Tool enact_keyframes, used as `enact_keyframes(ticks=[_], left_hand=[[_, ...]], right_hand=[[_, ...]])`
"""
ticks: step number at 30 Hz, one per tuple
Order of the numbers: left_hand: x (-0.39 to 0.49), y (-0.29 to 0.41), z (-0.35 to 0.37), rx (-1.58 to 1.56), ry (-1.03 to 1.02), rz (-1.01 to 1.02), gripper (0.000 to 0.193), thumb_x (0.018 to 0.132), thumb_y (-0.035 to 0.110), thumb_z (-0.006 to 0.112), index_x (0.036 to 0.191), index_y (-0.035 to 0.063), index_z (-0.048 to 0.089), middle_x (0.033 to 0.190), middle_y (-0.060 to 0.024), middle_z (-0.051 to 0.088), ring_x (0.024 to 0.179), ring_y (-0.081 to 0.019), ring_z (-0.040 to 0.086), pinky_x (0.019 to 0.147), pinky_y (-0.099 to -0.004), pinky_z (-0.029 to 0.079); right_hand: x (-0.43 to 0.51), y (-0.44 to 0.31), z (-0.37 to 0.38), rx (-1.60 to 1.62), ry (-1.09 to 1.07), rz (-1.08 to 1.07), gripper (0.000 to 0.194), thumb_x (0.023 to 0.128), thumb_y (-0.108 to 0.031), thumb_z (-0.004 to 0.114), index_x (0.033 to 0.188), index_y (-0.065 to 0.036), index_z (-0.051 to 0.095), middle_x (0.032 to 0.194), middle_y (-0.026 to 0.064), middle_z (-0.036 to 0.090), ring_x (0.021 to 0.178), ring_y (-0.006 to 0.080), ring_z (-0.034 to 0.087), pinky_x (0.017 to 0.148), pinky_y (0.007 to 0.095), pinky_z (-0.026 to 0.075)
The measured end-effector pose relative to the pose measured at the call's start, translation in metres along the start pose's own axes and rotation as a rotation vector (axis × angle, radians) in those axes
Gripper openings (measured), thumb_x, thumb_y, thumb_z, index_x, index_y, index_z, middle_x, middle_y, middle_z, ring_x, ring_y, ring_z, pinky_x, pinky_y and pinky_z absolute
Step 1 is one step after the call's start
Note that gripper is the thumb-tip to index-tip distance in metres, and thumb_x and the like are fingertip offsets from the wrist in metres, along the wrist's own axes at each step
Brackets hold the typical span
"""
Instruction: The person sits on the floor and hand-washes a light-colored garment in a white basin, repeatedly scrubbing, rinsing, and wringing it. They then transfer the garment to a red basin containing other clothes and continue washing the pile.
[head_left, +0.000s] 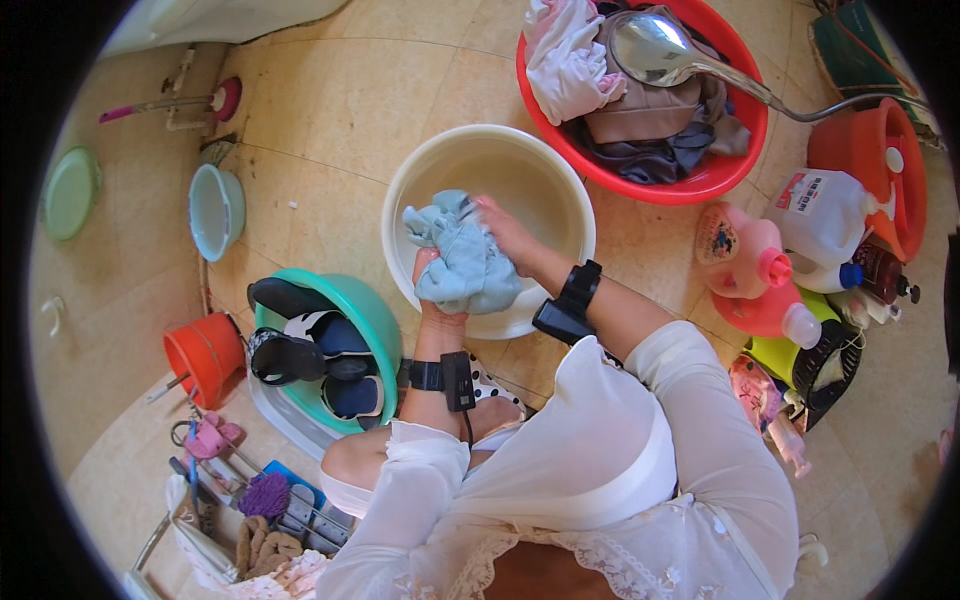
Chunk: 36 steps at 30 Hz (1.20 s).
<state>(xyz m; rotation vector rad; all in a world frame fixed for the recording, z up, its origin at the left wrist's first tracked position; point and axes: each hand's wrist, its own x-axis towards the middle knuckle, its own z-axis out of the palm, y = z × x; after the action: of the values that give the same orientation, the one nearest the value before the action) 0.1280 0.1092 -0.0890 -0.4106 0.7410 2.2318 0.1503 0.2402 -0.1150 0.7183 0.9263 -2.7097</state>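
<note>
A bunched light blue cloth (469, 262) is held over the near left part of a white basin (581, 202) on the floor. The basin holds cloudy water. My left hand (435, 292) is under and beside the cloth, gripping it, its fingers mostly covered by the fabric. At the cloth's upper right edge, my right hand (502, 229) grips it near a small dark patch; what that patch is cannot be told. Both wrists wear black straps with small devices.
Up right, a red basin (675, 191) holds clothes with a shower head (649, 49) on top. Detergent bottles (739, 247) stand at right. Left of the white basin is a green basin (382, 322) of shoes; an orange bucket (202, 356) and a small blue basin (232, 210) lie beyond.
</note>
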Motion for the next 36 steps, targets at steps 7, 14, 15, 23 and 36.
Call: enact_keyframes(ticks=[7, 14, 15, 23, 36], left_hand=[[0.012, 0.001, 0.003, 0.631, 0.387, 0.201, 0.041, 0.094, 0.031, 0.05, 0.124, 0.0025, 0.05, 0.119, -0.0115, 0.057, 0.11, -0.0212, 0.054, 0.095, -0.034, 0.044], [0.004, 0.007, 0.01, 0.443, 0.311, 0.233, 0.05, 0.095, 0.046, 0.048, 0.122, 0.004, 0.052, 0.116, -0.0083, 0.058, 0.107, -0.0191, 0.055, 0.094, -0.0329, 0.044], [0.002, 0.006, 0.009, 0.409, 0.221, 0.198, 0.049, 0.095, 0.046, 0.046, 0.122, 0.0044, 0.053, 0.115, -0.0078, 0.059, 0.107, -0.019, 0.056, 0.094, -0.0327, 0.044], [-0.004, 0.005, -0.028, 0.296, 0.288, 0.098, 0.041, 0.095, 0.04, 0.042, 0.118, 0.0082, 0.056, 0.106, -0.006, 0.063, 0.098, -0.0207, 0.061, 0.086, -0.0356, 0.051], [0.001, 0.003, -0.041, 0.313, 0.3, 0.333, 0.048, 0.097, 0.042, 0.041, 0.128, 0.0062, 0.049, 0.125, -0.0092, 0.055, 0.113, -0.0253, 0.054, 0.097, -0.0375, 0.044]], right_hand=[[-0.022, 0.02, -0.01, 0.628, -0.058, -0.015, 0.04, 0.097, -0.039, 0.043, 0.124, -0.009, 0.05, 0.117, 0.0065, 0.059, 0.109, 0.0182, 0.057, 0.097, 0.0339, 0.044], [-0.024, 0.01, 0.018, -0.703, 0.265, -0.542, 0.043, 0.088, -0.027, 0.058, 0.117, 0.001, 0.044, 0.114, 0.0218, 0.05, 0.111, 0.0348, 0.05, 0.095, 0.0386, 0.041], [-0.028, 0.009, 0.025, -0.851, 0.239, -0.739, 0.043, 0.086, -0.026, 0.06, 0.115, 0.002, 0.046, 0.114, 0.0227, 0.049, 0.11, 0.0363, 0.049, 0.096, 0.0398, 0.041], [-0.009, -0.009, 0.034, -0.974, 0.131, -0.566, 0.03, 0.083, -0.024, 0.058, 0.101, 0.0, 0.055, 0.109, 0.022, 0.054, 0.11, 0.0394, 0.049, 0.094, 0.0451, 0.04], [-0.042, 0.013, 0.025, -1.003, 0.083, -0.914, 0.049, 0.083, -0.028, 0.062, 0.116, 0.002, 0.043, 0.113, 0.0238, 0.047, 0.106, 0.0425, 0.046, 0.096, 0.0458, 0.038]])
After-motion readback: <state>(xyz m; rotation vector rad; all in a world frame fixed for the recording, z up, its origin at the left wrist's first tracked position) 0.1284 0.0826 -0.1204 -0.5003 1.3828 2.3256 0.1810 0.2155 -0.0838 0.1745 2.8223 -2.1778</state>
